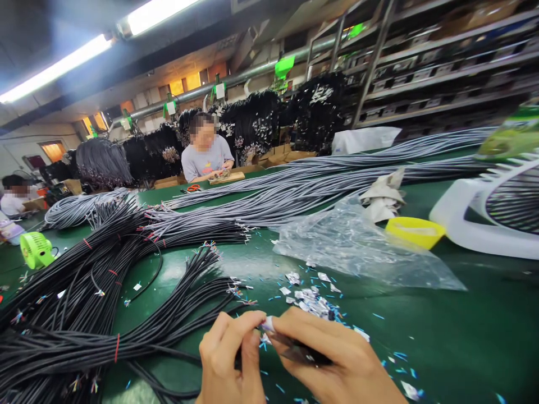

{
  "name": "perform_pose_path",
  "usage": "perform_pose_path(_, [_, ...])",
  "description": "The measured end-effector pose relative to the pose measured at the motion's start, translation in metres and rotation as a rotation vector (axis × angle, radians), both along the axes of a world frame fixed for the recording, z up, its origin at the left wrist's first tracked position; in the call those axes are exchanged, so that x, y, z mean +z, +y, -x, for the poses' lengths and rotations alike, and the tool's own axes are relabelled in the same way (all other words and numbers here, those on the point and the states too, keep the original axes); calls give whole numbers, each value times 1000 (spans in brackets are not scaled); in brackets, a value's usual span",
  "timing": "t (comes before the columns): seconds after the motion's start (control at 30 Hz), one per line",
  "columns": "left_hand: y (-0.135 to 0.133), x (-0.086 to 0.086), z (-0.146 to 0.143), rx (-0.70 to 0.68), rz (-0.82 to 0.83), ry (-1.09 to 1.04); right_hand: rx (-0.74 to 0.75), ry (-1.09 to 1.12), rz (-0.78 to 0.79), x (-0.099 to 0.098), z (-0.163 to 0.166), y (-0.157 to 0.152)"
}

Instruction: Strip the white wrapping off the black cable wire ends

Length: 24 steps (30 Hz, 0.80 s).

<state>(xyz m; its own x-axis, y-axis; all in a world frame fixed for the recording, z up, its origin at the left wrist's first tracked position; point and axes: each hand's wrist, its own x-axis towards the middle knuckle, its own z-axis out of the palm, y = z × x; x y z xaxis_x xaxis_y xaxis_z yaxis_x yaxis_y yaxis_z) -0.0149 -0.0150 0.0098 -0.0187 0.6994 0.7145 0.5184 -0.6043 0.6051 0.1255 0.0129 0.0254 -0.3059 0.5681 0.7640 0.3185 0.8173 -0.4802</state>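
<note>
At the bottom centre, my left hand [229, 359] pinches the end of a black cable [168, 359] whose stripped tip [267, 324] shows between my fingers. My right hand [337, 359] is closed round a thin dark tool [297, 352] pointed at that tip. Both hands touch at the cable end, just above the green table [463, 336]. A pile of foil and blue wire scraps [314, 297] lies just beyond my hands. Bundles of black cables [84, 314] with stripped ends fan out to the left.
Long grey cable bundles [337, 174] cross the table. A clear plastic bag [353, 247], a yellow bowl [415, 231] and a white fan [492, 207] sit at right, a small green fan [36, 249] at left. Two people sit at the far side.
</note>
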Motion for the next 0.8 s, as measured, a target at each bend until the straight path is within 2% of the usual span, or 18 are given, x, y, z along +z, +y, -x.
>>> perform_pose_path(0.17, [2,0,0,-23,-31,-56,54,-88,33,-1,3,-1])
perform_pose_path(0.27, [3,0,1,-22,15,-54,-19,8,87,0,3,-1])
perform_pose_path(0.33, [4,0,2,-47,28,-32,-42,71,125,3,2,0])
perform_pose_path(0.47, [5,-2,7,-102,6,49,17,69,212,6,4,-1])
perform_pose_path(0.57, [7,-5,12,-145,-43,164,4,75,217,5,6,1])
perform_pose_path(0.7, [15,-10,15,-28,-59,259,22,76,263,9,8,1])
perform_pose_path(0.8, [22,-11,12,63,67,313,112,79,340,11,5,-10])
